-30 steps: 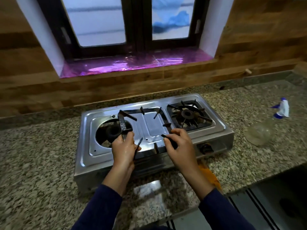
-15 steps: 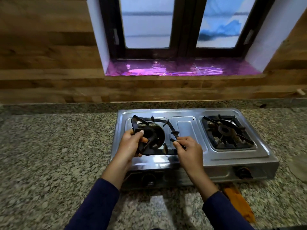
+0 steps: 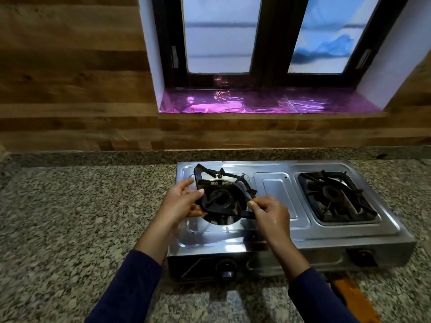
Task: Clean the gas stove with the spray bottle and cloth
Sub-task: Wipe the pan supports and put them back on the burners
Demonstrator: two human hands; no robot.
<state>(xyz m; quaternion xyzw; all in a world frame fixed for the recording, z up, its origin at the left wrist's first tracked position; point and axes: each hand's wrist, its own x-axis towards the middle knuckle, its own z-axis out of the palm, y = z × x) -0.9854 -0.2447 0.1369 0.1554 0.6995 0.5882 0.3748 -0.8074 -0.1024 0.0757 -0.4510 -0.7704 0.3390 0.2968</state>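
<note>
While both hands held the left pan support (image 3: 222, 194) tilted above its burner well, the gas stove (image 3: 275, 229) sat on the granite tabletop (image 3: 70, 217) under the window, its right pan support (image 3: 335, 197) seated flat over the other burner. The lifted grate looked like a rigid black metal frame, probably heavy for its size, hard-edged and possibly greasy, so it would not flex but could slip or clang against the steel top; its outer bars at opposite sides seemed the sound places to take it, clear of the inward prongs. The left hand (image 3: 184, 201) was curled round the frame's left edge, thumb on top and fingers beneath, with the index finger stretched loose above. The right hand (image 3: 270, 213) pinched the near right corner between thumb and fingertips, the remaining fingers folded. Both forearms, in dark blue sleeves, rose from the lower edge and converged on the left burner, wrists roughly level. An orange cloth (image 3: 349, 297) lay on the tabletop just in front of the stove's right end, partly under its edge. No spray bottle was in view
</note>
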